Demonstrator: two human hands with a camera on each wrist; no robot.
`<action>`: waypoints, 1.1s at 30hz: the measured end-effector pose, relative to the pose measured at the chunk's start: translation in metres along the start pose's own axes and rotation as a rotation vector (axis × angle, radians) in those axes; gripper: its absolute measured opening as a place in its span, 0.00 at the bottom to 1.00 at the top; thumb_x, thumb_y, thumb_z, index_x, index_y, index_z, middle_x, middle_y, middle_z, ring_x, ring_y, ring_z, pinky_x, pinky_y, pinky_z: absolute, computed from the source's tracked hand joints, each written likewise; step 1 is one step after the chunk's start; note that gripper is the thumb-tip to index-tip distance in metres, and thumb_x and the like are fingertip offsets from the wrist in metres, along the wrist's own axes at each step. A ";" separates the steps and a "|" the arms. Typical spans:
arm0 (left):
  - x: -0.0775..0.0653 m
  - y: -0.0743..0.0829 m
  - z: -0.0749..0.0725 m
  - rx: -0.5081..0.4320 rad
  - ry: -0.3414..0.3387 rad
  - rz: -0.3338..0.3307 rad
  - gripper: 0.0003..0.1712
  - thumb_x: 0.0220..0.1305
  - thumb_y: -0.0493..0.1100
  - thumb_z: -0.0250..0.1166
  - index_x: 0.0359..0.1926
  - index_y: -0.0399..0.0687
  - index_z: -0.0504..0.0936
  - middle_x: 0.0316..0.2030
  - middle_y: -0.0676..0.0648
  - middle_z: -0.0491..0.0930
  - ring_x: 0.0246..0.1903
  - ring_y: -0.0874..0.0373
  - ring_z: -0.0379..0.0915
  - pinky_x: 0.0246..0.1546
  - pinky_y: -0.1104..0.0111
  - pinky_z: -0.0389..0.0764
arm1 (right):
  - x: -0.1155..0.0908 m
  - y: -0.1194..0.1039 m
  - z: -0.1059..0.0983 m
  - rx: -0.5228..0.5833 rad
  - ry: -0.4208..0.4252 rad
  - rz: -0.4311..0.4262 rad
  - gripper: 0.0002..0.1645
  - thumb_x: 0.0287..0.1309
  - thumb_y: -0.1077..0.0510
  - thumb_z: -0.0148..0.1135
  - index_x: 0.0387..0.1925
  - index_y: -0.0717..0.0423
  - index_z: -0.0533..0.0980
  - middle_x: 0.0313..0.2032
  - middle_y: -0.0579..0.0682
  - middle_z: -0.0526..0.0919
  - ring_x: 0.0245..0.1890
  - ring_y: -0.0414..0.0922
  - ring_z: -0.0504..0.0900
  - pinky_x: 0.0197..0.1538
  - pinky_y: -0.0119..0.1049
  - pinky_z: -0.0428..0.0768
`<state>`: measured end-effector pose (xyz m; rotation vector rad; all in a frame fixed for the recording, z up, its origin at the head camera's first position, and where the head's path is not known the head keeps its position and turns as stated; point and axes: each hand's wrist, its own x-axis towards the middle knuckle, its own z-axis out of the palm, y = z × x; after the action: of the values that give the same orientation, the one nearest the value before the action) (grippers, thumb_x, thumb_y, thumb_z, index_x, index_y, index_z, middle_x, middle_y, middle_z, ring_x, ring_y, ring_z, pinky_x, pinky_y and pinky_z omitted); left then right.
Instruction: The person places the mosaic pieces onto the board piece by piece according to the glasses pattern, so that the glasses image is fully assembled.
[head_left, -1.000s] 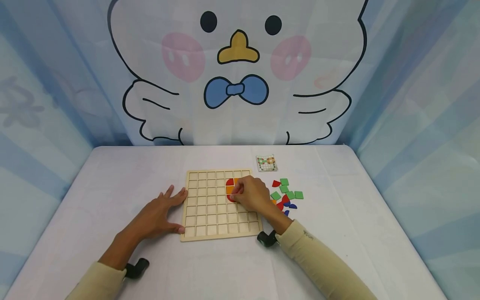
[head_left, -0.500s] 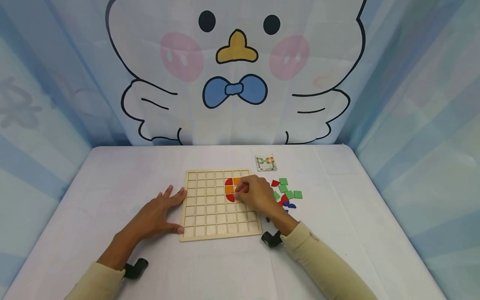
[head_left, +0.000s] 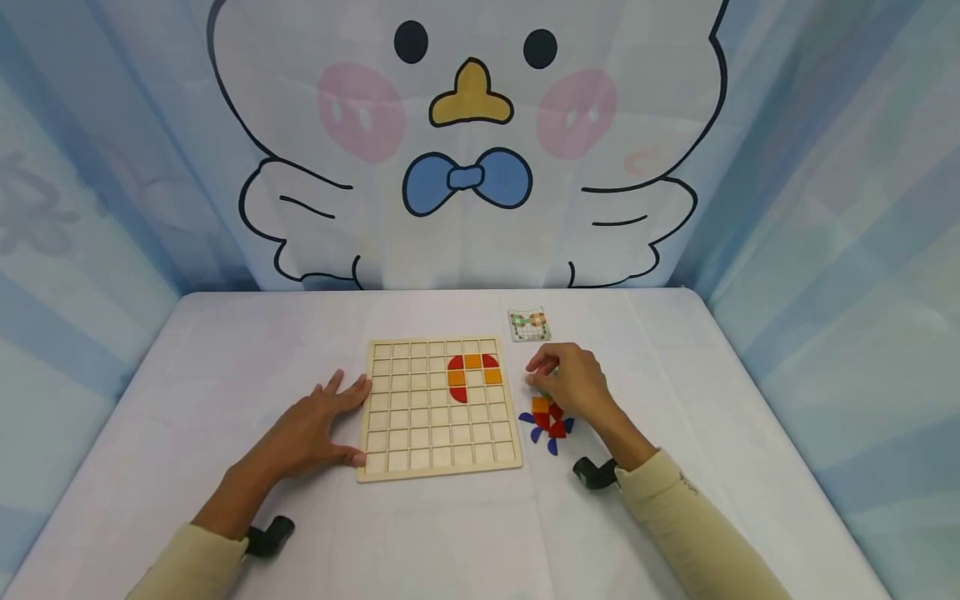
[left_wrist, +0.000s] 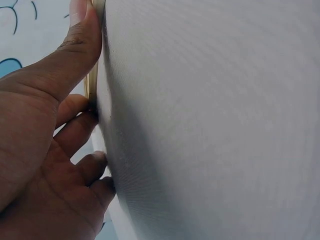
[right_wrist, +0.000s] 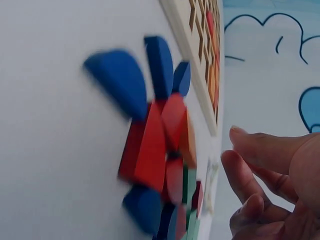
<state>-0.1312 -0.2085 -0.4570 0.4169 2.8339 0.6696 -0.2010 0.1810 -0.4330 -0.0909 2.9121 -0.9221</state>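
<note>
A pale wooden grid board (head_left: 420, 437) lies flat on the table. Several red and orange pieces sit in its upper right cells, among them a red quarter-round (head_left: 457, 394) and an orange square (head_left: 492, 376). My left hand (head_left: 307, 429) touches the board's left edge, thumb and fingers spread apart; the left wrist view shows the thumb against the edge. Right of the board, my right hand (head_left: 573, 382) hovers over loose pieces with bent fingers. In the right wrist view, a small gap shows between its thumb and index fingertips, with nothing held. This hand hides green pieces from the head view.
Loose blue pieces (head_left: 552, 447), red pieces (head_left: 557, 429) and an orange square (head_left: 540, 405) lie beside the board. Green pieces (right_wrist: 190, 185) show in the right wrist view. A small printed pattern card (head_left: 529, 324) lies behind. A patterned curtain (head_left: 465, 242) closes off the table's back.
My right hand has left the board and moved right, over the loose pieces. Red and orange pieces in the board's upper right now show uncovered. The left hand stays at the edge.
</note>
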 end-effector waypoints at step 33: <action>0.000 0.000 -0.001 -0.007 -0.003 -0.001 0.68 0.44 0.60 0.86 0.82 0.50 0.61 0.82 0.36 0.58 0.78 0.19 0.50 0.73 0.29 0.61 | -0.019 0.001 0.004 0.026 -0.036 -0.029 0.09 0.58 0.56 0.81 0.33 0.46 0.84 0.32 0.47 0.86 0.34 0.46 0.79 0.31 0.35 0.78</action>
<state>-0.1316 -0.2089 -0.4566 0.4153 2.8281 0.6788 -0.1820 0.1815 -0.4354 -0.1466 2.8722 -0.9528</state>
